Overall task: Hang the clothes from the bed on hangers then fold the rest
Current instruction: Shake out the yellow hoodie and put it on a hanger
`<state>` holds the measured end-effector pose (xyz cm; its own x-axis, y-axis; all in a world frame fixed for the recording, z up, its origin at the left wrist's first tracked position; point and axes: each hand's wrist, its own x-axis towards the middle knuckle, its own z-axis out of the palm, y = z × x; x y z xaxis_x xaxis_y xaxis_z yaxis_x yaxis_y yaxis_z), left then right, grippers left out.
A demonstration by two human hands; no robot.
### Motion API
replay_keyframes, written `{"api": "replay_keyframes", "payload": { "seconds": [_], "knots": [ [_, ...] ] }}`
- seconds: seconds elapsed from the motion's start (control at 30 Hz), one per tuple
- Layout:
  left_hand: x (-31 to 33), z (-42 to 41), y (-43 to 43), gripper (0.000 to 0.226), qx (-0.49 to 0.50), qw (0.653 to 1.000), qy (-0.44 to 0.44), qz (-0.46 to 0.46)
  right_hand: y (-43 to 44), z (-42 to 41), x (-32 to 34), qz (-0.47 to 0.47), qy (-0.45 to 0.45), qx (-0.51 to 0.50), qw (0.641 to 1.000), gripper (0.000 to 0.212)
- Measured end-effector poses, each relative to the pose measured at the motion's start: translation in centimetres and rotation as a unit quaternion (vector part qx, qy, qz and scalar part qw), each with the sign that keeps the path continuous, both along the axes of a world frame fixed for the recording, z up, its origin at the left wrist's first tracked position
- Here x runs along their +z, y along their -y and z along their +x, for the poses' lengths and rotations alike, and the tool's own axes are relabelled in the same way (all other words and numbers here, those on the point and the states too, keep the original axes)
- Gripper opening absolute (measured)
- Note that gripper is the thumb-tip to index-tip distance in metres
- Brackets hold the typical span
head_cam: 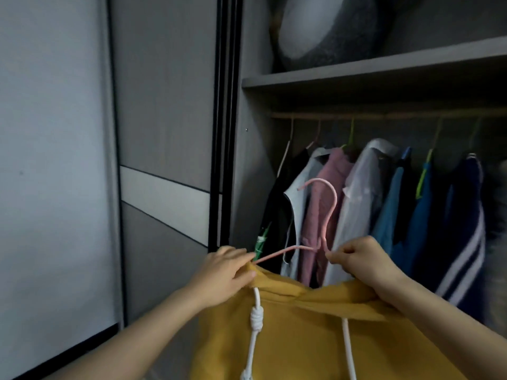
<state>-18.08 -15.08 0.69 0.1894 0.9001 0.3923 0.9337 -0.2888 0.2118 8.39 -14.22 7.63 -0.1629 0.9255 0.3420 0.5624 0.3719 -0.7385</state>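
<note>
Lower centre: my left hand (227, 272) pinches the yellow hoodie (301, 341) by its collar, right hand (359, 261) with fingers clamped on the pink hanger (328, 212) neck. I'd seat both shoulders evenly before hooking the rail (384, 115).

Dim grey wardrobe (252, 160), sliding door (164, 105) left, shelf (356, 75) above clothes rail (384, 115)

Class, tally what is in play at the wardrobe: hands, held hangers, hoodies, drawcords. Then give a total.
Hands: 2, left hand and right hand
Hangers: 1, pink hanger
Hoodies: 1, yellow hoodie
Drawcords: 2, white drawcords
Total: 6
</note>
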Motion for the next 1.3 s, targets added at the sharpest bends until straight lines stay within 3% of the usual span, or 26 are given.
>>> {"api": "replay_keyframes", "payload": {
  "seconds": [0.27,0.43,0.57,0.77,0.93,1.0,1.13,1.2,1.3],
  "knots": [
    [1.3,-3.9,-10.6,0.055,-0.017,0.988,0.151,-0.026,-7.3,-3.2,0.4,-0.048,-0.02,-0.022,0.998,0.039],
    [4.8,-3.2,-19.1,0.044,-0.086,0.956,0.279,-0.018,-8.5,-4.1,1.0,-0.065,-0.04,-0.118,0.99,0.035],
    [8.3,-0.9,-25.4,0.041,-0.122,0.937,0.325,-0.028,-8.2,-5.1,2.0,-0.074,-0.063,-0.212,0.972,0.032],
    [11.8,3.2,-30.9,0.048,-0.208,0.936,0.284,-0.02,-7.7,-8.7,3.0,-0.092,-0.043,-0.33,0.939,0.035],
    [12.0,6.4,-31.0,0.045,-0.181,0.965,0.18,0.066,-7.2,-11.7,3.8,-0.066,-0.018,-0.403,0.913,0.024],
    [12.0,7.0,-31.2,0.046,-0.243,0.957,0.133,0.082,-7.4,-12.8,3.8,-0.043,-0.001,-0.428,0.903,0.023],
    [13.6,8.7,-31.3,0.063,-0.375,0.927,0.024,0.014,-8.5,-14.4,3.6,-0.01,0.032,-0.443,0.896,0.023],
    [14.6,9.2,-31.7,0.071,-0.384,0.921,-0.058,0.005,-9.3,-14.6,3.7,-0.004,0.03,-0.458,0.889,0.021],
    [15.1,8.6,-33.7,0.07,-0.358,0.926,-0.114,-0.022,-10.1,-14.4,4.0,-0.001,0.007,-0.484,0.875,0.019]
  ]
}}
